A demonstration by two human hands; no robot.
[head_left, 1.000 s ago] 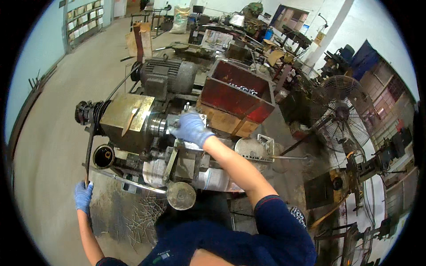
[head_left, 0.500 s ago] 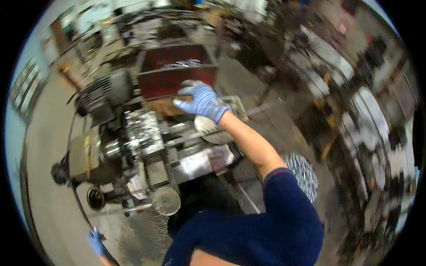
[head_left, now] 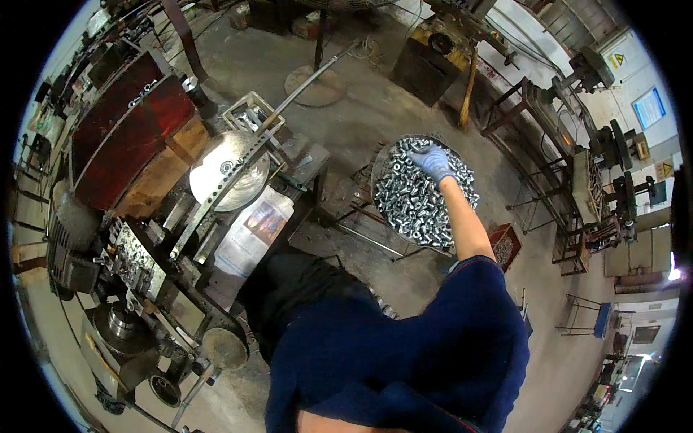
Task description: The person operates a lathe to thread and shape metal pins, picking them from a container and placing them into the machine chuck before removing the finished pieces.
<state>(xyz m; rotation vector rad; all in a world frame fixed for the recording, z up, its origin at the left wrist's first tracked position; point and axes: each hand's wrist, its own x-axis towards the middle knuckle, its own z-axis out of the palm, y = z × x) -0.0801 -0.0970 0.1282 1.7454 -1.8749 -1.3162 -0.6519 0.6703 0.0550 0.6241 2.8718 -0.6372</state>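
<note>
My right hand (head_left: 433,163), in a blue-grey knit glove, reaches into a round pan (head_left: 373,189) heaped with short, shiny cylindrical metal pieces (head_left: 415,206), several with a hole through the middle. Its fingers are bent together over the pieces near the pan's far side. Whatever lies between the fingertips is hidden. My left hand is outside the picture. To the left stands a greasy lathe-like machine with a round spindle (head_left: 124,322) and a handwheel (head_left: 225,349).
Behind the machine is a red metal bin (head_left: 137,137) holding a few metal pieces. A round metal disc (head_left: 229,172), a long perforated bar (head_left: 216,193) and printed paper (head_left: 253,232) lie beside it. Further right are a broom (head_left: 469,90), a small red box (head_left: 505,245) and bench machines (head_left: 577,159).
My view has swung right. My right hand has gone from open in the air near the red bin to down in the pan of metal pieces. My left hand has left the picture.
</note>
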